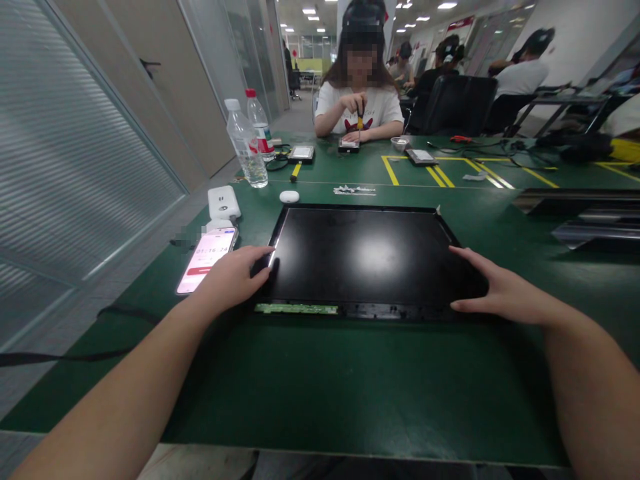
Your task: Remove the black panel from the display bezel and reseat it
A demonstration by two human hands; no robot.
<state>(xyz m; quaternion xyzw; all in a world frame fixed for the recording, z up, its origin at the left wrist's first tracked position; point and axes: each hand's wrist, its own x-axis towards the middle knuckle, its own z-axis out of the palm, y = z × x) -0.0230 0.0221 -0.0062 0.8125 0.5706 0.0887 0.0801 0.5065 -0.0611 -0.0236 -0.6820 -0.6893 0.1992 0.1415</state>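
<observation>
A black LCD panel [360, 257] lies flat on the green table, its dark screen face up and reflecting ceiling light. A narrow green circuit board [296, 309] runs along the left part of its near edge. My left hand [243, 273] grips the panel's left edge, thumb and fingertips on the rim. On the opposite side, my right hand [493, 283] clasps the right edge, thumb near the front corner and index finger farther back. The undersides of both hands' grips are hidden.
Left of the panel are a lit phone [209, 259], a white charger [223, 202] and two bottles [247, 143]. Dark metal strips [595, 233] lie at the right. Across the green table [360, 393], a person [357, 100] holds a screwdriver [360, 119] over a hard drive [349, 144].
</observation>
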